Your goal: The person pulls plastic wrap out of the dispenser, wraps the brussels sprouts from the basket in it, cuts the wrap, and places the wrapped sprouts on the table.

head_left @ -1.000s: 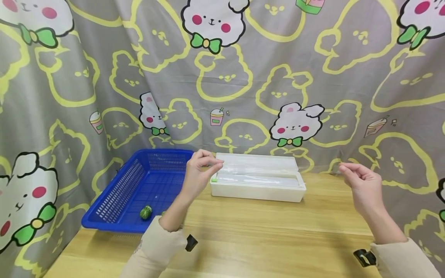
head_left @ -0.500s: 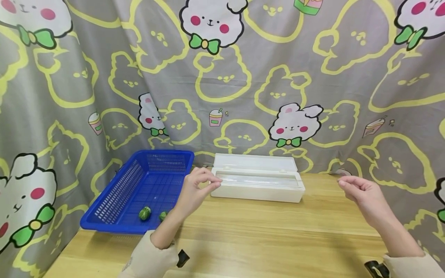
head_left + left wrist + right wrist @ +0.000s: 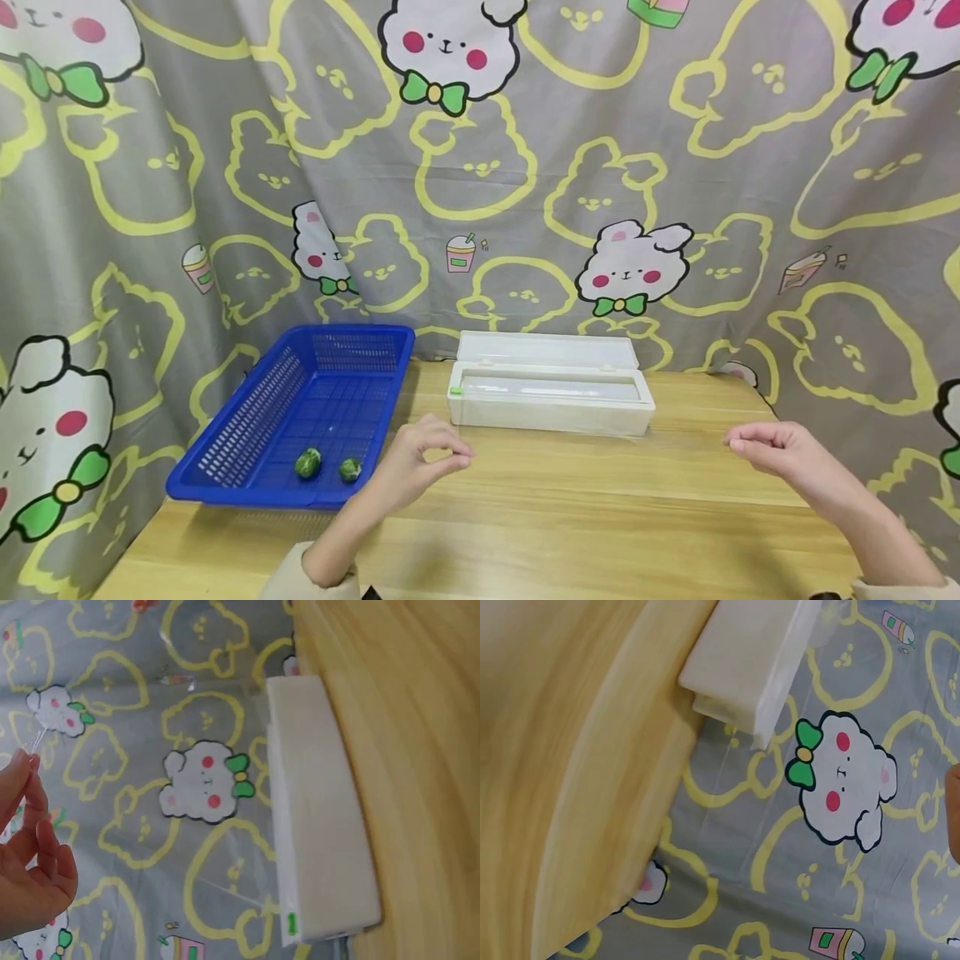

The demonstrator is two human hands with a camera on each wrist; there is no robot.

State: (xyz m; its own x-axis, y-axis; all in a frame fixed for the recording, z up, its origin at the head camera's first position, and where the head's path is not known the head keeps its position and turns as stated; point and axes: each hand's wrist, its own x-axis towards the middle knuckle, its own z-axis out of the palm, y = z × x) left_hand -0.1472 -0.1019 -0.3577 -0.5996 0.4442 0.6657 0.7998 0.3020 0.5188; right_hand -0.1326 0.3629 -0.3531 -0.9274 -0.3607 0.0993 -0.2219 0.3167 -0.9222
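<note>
A white plastic wrap dispenser box with its lid raised stands at the back of the table, a green slider at its left end. In front of its left end, my left hand pinches a clear edge of plastic wrap between thumb and fingertips. To the right of the box, my right hand is raised above the table, thumb and index pinched together on the other side of the sheet. The see-through film between the hands hardly shows. Only a sliver of the right hand appears in the right wrist view.
A blue plastic basket stands on the left, close to my left forearm. Two small green vegetables, like Brussels sprouts, lie in it. The wooden table ends at a grey patterned curtain behind the box.
Both hands have come down and nearer to me, staying about equally far apart. The second green vegetable in the basket has come out from behind the left forearm.
</note>
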